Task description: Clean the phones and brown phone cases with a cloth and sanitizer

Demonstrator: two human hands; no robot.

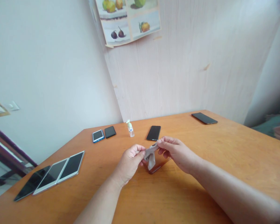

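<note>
A small grey cloth [150,157] hangs between my two hands above the table. My left hand [133,158] pinches one end of it between thumb and fingers. The other end is gripped by my right hand [171,148], also closed. Below the cloth lies a flat, see-through brownish item [157,168] that looks like a phone case; my hands and the cloth cover much of it. Just beyond my hands rests a black phone [154,133]. A small clear pump bottle [130,129] with a pale top stands behind, to the left.
On the wooden table [224,174], a white-fronted phone [98,136] and a dark phone [110,132] lie at back left. Tablets [70,166] sit in a row at the left edge. Another black device [204,118] is at back right. Walls border the far side.
</note>
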